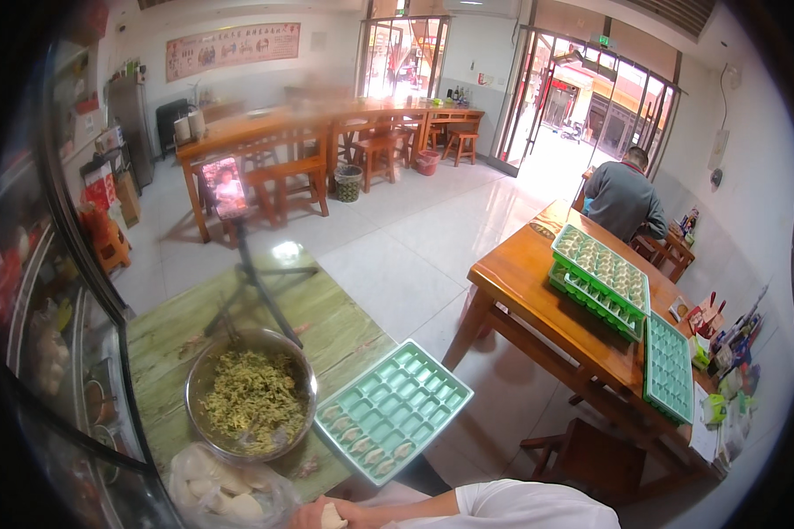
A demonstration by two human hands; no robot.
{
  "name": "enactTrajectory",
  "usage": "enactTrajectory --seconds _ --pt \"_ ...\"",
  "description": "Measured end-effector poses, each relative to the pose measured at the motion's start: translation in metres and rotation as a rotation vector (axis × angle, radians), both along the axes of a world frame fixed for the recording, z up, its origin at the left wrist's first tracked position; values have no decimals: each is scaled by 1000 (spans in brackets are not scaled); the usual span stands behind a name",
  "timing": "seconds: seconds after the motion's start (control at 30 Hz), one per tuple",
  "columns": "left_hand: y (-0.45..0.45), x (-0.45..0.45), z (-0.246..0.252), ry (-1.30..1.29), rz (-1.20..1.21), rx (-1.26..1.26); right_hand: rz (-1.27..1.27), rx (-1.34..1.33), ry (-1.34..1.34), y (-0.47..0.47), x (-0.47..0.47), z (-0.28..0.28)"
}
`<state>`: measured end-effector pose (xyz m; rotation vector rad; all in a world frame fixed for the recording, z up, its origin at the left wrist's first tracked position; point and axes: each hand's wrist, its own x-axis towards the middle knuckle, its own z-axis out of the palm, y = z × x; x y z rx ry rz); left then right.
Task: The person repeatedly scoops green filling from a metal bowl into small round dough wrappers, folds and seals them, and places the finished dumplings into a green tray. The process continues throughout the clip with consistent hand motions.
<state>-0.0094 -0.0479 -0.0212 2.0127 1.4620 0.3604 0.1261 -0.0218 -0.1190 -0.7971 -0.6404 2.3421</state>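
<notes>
At the bottom edge, my right hand point(352, 511) is closed around a pale piece of dough point(333, 517), apparently a dumpling wrapper. Fingers that seem to be my left hand point(306, 516) press close beside it, mostly cut off by the frame. Just left of them lies a clear plastic bag point(274, 486) with several pale dough wrappers point(241, 508). Behind the bag stands a steel bowl point(195, 413) of chopped green filling point(255, 400). A mint-green compartment tray point(397, 400) overhangs the table's right edge, with several dumplings point(372, 456) along its near-side row.
A phone point(223, 188) on a tripod point(255, 278) stands behind the bowl on the green marbled table point(172, 330). Glass-fronted shelving point(73, 330) borders the left. On a wooden table point(503, 278) at right are stacked dumpling trays point(602, 271); a person point(622, 192) sits beyond.
</notes>
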Motion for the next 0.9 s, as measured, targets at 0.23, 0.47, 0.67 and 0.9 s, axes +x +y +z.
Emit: enactTrajectory --seconds 0.23,0.47,0.67,0.9 --pt "-2 -8 -1 -118 -8 52 -41 -14 5 3 -2 -2" --pt "3 -3 -1 -104 -49 94 -41 -13 25 11 -5 -1" --pt "6 -1 17 -93 -55 -57 -50 -13 39 16 -4 0" --pt "15 9 31 -118 -7 -142 -78 -36 51 19 -2 -3"
